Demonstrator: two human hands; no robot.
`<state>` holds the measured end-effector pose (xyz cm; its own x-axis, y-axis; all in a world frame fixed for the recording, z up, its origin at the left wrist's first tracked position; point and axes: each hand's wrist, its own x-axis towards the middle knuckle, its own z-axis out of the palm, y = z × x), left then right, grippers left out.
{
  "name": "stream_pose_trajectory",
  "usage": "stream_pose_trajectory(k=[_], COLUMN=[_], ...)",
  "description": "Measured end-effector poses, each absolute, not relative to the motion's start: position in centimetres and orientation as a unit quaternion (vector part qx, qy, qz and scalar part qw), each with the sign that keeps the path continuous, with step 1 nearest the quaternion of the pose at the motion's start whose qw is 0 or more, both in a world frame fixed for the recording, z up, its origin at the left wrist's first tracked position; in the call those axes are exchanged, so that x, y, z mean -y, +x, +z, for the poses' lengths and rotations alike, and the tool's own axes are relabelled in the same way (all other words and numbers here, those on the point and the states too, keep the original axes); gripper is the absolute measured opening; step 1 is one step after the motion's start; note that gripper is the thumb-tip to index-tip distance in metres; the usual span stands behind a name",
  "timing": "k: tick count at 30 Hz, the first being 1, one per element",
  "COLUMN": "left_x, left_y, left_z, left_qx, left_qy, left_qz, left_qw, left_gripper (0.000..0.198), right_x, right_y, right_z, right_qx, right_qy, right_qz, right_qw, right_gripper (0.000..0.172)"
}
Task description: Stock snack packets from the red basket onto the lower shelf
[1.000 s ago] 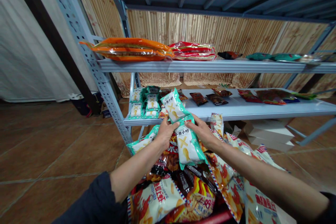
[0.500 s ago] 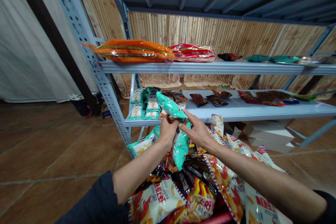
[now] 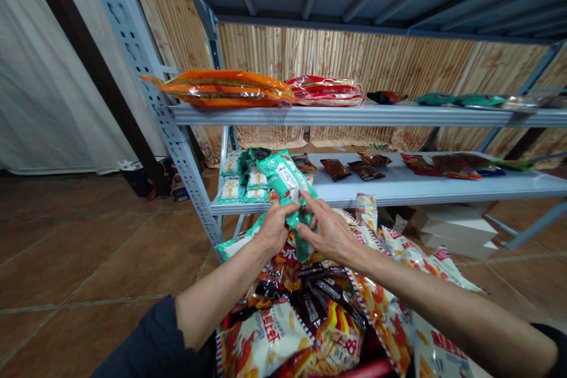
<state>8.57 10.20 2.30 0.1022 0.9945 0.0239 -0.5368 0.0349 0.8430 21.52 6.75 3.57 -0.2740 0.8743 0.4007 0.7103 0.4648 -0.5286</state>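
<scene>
Two joined teal snack packets (image 3: 287,180) are held up in front of the lower shelf (image 3: 398,189). My left hand (image 3: 272,227) pinches them from the left. My right hand (image 3: 325,230) grips them from the right, fingers closed on the lower packet. The packets show their back side. Below my hands lies a heap of red, white and dark snack bags (image 3: 319,313). More teal packets (image 3: 241,177) are stacked at the left end of the lower shelf.
A grey metal rack has an upper shelf (image 3: 354,113) bearing orange bags (image 3: 221,87), red bags (image 3: 325,88) and teal bags (image 3: 460,98). Small dark red packets (image 3: 349,166) lie along the lower shelf. White boxes (image 3: 456,224) sit under it. Brown tiled floor (image 3: 88,248) stretches left.
The teal packets have been turned over from front to back, and the lower one has folded up behind my hands. Both hands stayed close together above the heap.
</scene>
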Motion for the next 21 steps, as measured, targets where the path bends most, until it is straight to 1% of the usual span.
stream_pose_trajectory(k=[2,4,6,8,11,14,17,21], left_x=[-10.6,-10.8,-10.8,-10.7,-10.3,-10.0,-9.9,-9.9], left_y=[7.8,7.1,6.7,6.7,6.9,7.3,7.5,7.5], left_z=[2.0,1.8,1.7,1.7,1.8,1.9,2.2,2.5], left_qx=[-0.323,-0.329,-0.338,-0.346,-0.343,-0.355,-0.376,-0.393], left_qy=[0.354,0.344,0.332,0.328,0.356,0.376,0.388,0.419], left_qz=[0.585,0.572,0.562,0.551,0.525,0.505,0.49,0.463], left_qw=[0.655,0.668,0.678,0.685,0.693,0.691,0.684,0.675], left_gripper=[0.036,0.036,0.036,0.037,0.039,0.035,0.036,0.041], right_x=[-7.2,-7.9,-9.1,-10.3,-11.9,-13.1,-14.1,-15.3], right_y=[22.1,22.8,23.3,23.5,23.4,23.2,23.1,23.3], right_z=[3.6,3.8,4.0,4.5,5.5,6.7,7.6,8.4], right_qx=[0.781,0.747,0.697,0.652,0.587,0.551,0.51,0.501], right_qy=[-0.483,-0.484,-0.489,-0.475,-0.443,-0.397,-0.377,-0.376], right_qz=[0.152,0.172,0.203,0.274,0.423,0.518,0.558,0.571], right_qw=[0.365,0.423,0.483,0.524,0.53,0.521,0.536,0.531], right_gripper=[0.053,0.044,0.042,0.046,0.054,0.046,0.038,0.035])
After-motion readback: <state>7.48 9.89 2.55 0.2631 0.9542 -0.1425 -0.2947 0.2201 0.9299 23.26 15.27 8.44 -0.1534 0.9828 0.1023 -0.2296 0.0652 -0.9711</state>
